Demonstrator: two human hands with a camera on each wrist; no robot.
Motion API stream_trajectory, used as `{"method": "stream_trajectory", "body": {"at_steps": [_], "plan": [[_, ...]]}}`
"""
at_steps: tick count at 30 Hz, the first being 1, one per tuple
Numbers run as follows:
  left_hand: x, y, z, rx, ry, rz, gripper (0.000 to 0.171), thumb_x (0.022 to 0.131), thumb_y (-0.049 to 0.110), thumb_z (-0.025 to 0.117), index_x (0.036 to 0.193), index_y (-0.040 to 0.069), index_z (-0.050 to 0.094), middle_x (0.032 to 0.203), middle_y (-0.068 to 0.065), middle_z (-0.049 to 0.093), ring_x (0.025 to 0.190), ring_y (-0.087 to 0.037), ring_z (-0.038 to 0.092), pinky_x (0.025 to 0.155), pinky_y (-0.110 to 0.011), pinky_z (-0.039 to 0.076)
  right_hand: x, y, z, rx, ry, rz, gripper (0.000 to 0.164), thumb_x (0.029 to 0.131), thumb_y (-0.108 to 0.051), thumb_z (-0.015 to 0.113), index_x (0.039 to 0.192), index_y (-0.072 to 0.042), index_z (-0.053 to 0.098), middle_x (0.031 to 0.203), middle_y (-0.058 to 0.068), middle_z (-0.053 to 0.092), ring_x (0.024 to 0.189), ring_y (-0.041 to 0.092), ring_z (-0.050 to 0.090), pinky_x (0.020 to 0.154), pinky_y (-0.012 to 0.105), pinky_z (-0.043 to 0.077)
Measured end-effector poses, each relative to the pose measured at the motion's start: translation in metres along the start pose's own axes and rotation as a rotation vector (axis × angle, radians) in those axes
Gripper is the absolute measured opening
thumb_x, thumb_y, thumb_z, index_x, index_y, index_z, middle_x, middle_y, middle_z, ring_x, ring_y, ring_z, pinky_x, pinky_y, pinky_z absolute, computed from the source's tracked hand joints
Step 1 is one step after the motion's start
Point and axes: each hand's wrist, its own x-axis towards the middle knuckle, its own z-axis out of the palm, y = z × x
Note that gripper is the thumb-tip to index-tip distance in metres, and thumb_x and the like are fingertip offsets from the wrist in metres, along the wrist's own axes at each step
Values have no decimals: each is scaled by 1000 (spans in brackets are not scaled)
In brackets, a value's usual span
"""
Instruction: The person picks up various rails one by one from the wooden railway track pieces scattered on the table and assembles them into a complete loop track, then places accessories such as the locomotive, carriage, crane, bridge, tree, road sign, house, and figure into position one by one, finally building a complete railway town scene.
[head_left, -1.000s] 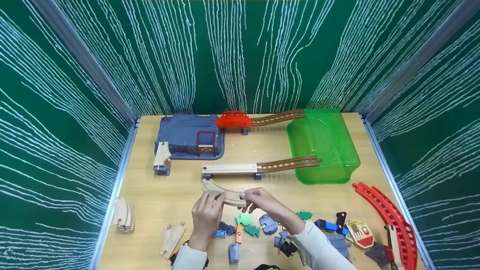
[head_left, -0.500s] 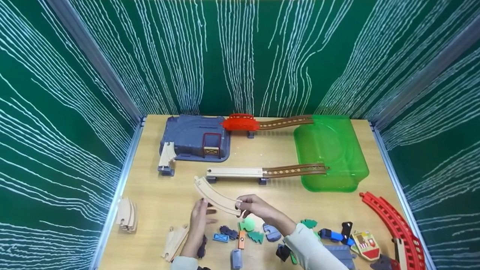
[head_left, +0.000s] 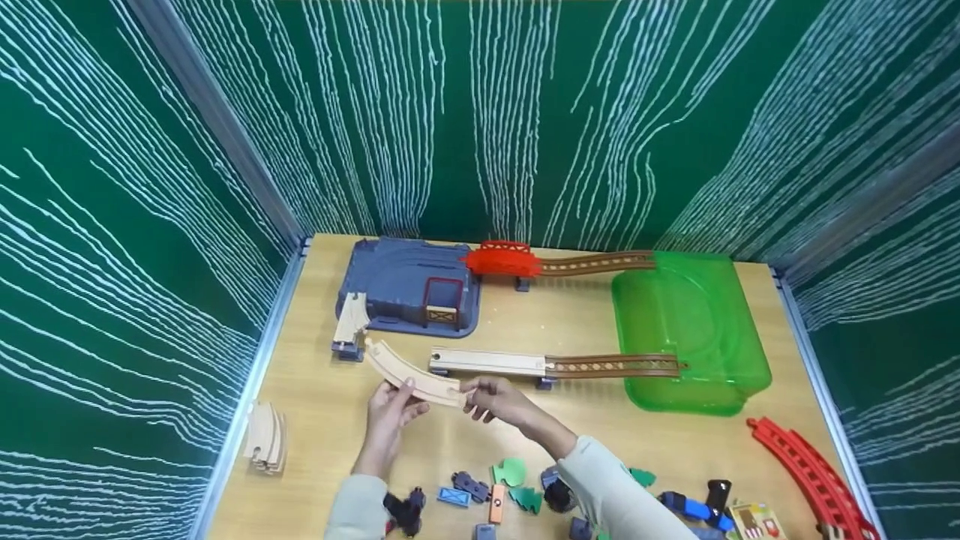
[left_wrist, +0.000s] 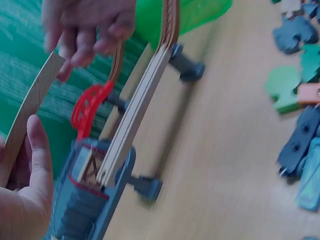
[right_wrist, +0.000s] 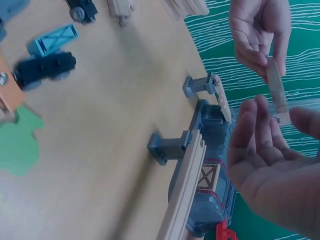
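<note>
A curved wooden train track (head_left: 405,377) is held above the table. My left hand (head_left: 388,411) pinches its near side around the middle, with the thumb on top. At the right end, my right hand (head_left: 496,400) holds it between thumb and fingers. The track's far left end comes close to a short wooden track (head_left: 351,319) on a grey support; whether they touch cannot be told. In the left wrist view the held track (left_wrist: 31,107) appears edge-on beside my thumb. To its right, a straight wooden track (head_left: 487,361) stands raised on supports.
A grey tunnel base (head_left: 397,281), red bridge (head_left: 502,259) and green bin (head_left: 694,337) stand at the back, with brown tracks (head_left: 611,366) reaching the bin. Stacked curved tracks (head_left: 265,439) lie left. Toy trees (head_left: 510,472) and train cars are in front; red track (head_left: 814,476) lies right.
The curved track has moved left and away, toward the short track. My left hand loosened from the track, then took hold again from the near side. The head view has shifted.
</note>
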Motion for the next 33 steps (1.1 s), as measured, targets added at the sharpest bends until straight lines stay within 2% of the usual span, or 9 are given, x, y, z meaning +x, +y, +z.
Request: {"method": "stream_trajectory", "body": {"at_steps": [3, 5, 8, 10, 15, 20, 22, 29, 33], "plan": [[61, -44, -37, -9, -1, 49, 35, 86, 22, 56, 112, 0, 48, 92, -14, 59, 72, -23, 60, 69, -37, 52, 6, -10, -4, -79, 9, -37, 26, 87, -3, 42, 109, 6, 51, 90, 27, 58, 70, 25, 55, 61, 31, 46], [73, -45, -39, 14, 49, 44, 35, 86, 23, 56, 111, 0, 49, 93, -16, 59, 73, -24, 60, 69, -39, 51, 18, -4, -8, -121, 19, -60, 25, 85, -1, 44, 107, 5, 52, 84, 23, 59, 66, 17, 53, 58, 26, 44], [83, -47, -43, -62, 36, 94, 30, 84, 23, 59, 101, 0, 53, 83, -11, 59, 66, -20, 59, 61, -33, 52, 38, 11, -14, -205, 56, -97, 23, 83, -1, 47, 105, 5, 54, 76, 12, 59, 63, 13, 50, 54, 22, 41], [61, -17, -23, -31, 100, 68, 28, 84, 22, 59, 99, -1, 51, 81, -10, 59, 66, -19, 59, 62, -33, 52, 51, 20, -17, -271, 86, -110, 22, 83, -1, 48, 103, 4, 55, 75, 6, 58, 63, 12, 49, 54, 22, 41], [72, -21, -19, -32, 195, 32, 29, 86, 17, 57, 103, -4, 48, 82, -11, 59, 68, -22, 60, 60, -33, 52, 71, 27, -17, -470, 144, -168, 19, 83, 0, 49, 100, 5, 57, 82, 12, 60, 72, 18, 53, 64, 29, 45], [107, -57, -38, -34, 145, 48, 25, 85, 28, 57, 96, 7, 51, 78, -5, 61, 64, -16, 60, 54, -30, 50, 83, 35, -13, -556, 161, -207, 20, 82, 4, 50, 100, 4, 57, 89, 12, 60, 85, 23, 55, 75, 34, 47], [110, -58, -40, -6, 118, 52, 26, 85, 30, 57, 98, 8, 51, 78, -5, 61, 63, -16, 59, 53, -29, 49, 86, 38, -13, -550, 171, -210, 21, 81, 5, 51, 101, 4, 57, 90, 11, 59, 85, 23, 55, 76, 34, 48], [84, -8, -30, 265, 69, 85, 32, 89, 16, 50, 115, -2, 45, 95, -17, 56, 66, -23, 57, 47, -29, 49, 96, 42, -18, -489, 208, -256, 18, 80, 6, 52, 96, 6, 58, 85, 12, 60, 79, 22, 57, 71, 29, 48], [79, 6, -34, 530, 49, 268, 24, 87, 14, 54, 106, 1, 53, 88, -11, 56, 75, -19, 54, 51, -27, 49, 99, 33, -18, -395, 191, -230, 16, 85, 1, 50, 99, 6, 57, 88, 17, 61, 80, 28, 58, 67, 26, 47]]}}
